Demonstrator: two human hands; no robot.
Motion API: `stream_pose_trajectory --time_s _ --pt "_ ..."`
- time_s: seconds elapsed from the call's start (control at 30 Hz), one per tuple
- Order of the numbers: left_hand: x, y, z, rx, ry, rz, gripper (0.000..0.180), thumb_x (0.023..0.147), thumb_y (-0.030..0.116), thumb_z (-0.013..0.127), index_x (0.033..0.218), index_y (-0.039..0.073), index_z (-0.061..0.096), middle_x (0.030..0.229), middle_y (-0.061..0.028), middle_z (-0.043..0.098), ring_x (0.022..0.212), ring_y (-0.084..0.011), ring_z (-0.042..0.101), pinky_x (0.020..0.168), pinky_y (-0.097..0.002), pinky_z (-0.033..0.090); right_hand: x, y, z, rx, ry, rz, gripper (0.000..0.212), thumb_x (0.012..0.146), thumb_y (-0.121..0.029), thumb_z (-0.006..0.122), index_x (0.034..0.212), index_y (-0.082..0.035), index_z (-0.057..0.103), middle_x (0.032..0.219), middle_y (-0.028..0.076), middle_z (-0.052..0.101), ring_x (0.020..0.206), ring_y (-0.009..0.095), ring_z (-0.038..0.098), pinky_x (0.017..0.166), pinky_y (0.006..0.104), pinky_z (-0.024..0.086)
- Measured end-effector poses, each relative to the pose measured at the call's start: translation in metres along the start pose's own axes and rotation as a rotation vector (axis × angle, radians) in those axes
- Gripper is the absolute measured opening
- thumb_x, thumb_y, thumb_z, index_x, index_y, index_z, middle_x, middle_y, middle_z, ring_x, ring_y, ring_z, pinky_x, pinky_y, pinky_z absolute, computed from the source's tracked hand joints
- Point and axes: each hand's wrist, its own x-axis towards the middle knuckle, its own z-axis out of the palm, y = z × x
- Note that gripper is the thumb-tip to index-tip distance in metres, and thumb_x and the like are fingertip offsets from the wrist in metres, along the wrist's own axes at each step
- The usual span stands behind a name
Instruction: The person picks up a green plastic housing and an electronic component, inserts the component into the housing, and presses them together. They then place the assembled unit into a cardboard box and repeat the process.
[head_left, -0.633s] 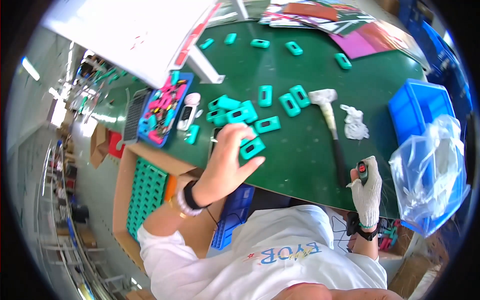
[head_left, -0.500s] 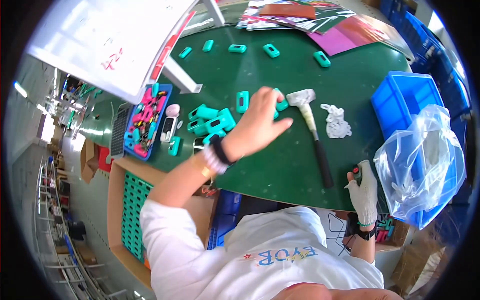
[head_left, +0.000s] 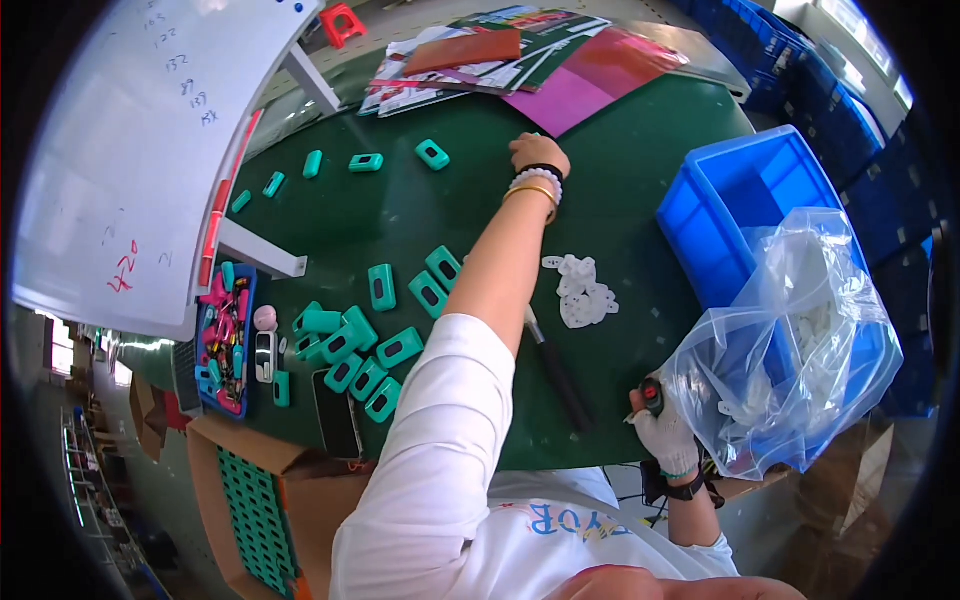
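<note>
Head cam: L arm (head_left: 498,262) at full stretch over the worktop (head_left: 640,330), near straight. L hand (head_left: 540,156) back-up, fingers curled, left of the blue bin's (head_left: 700,240) far end (can't tell if it's gripping anything). R hand (head_left: 666,430), gloved, bent in close just left of bin's near end, clamped round dark item (head_left: 652,394) w/ red tip. Loose teal casings (head_left: 382,288) well left of bin.
</note>
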Motion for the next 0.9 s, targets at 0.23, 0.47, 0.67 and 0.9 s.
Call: stream_pose_trajectory --time_s 0.23,0.47,0.67,0.9 --pt "-0.049 -0.019 -0.098 -1.220 -0.550 -0.048 0.027 0.081 0.020 0.066 0.093 -0.003 0.058 0.084 -0.0105 0.057 0.067 -0.0218 0.060 0.064 -0.0364 0.059 0.004 0.001 0.001 0.044 -0.031 0.096 0.028 0.074 0.001 0.065 0.101 -0.002 0.058 0.089 0.015 0.058 0.076 0.029 0.058 0.068 0.0393 0.048" --pt "-0.242 -0.109 -0.229 -1.052 -0.331 0.454 0.046 0.080 0.014 0.069 0.112 -0.002 0.040 0.089 -0.0101 0.055 0.076 -0.0146 0.052 0.067 -0.0318 0.046 0.075 -0.060 -0.037 -0.132 -0.382 -0.036 0.031 0.071 -0.004 0.069 0.099 -0.005 0.056 0.087 0.015 0.056 0.078 0.035 0.059 0.068 0.0429 0.047" --pt "-0.399 -0.199 -0.199 -1.343 -0.391 0.165 0.052 0.082 0.008 0.069 0.122 0.003 0.036 0.099 -0.0078 0.058 0.087 -0.0124 0.056 0.075 -0.0288 0.045 0.124 -0.070 0.000 -0.098 -0.259 -0.138 0.030 0.072 -0.007 0.070 0.098 -0.007 0.056 0.090 0.015 0.056 0.082 0.038 0.060 0.070 0.0449 0.048" --pt "-0.492 -0.242 -0.122 -1.422 -0.302 -0.185 0.050 0.082 0.002 0.067 0.121 0.003 0.036 0.102 -0.0097 0.058 0.090 -0.0141 0.058 0.080 -0.0276 0.046 0.146 -0.097 0.035 -0.325 -0.302 -0.104 0.024 0.075 -0.010 0.070 0.095 -0.006 0.058 0.094 0.016 0.058 0.084 0.039 0.060 0.071 0.0445 0.049"
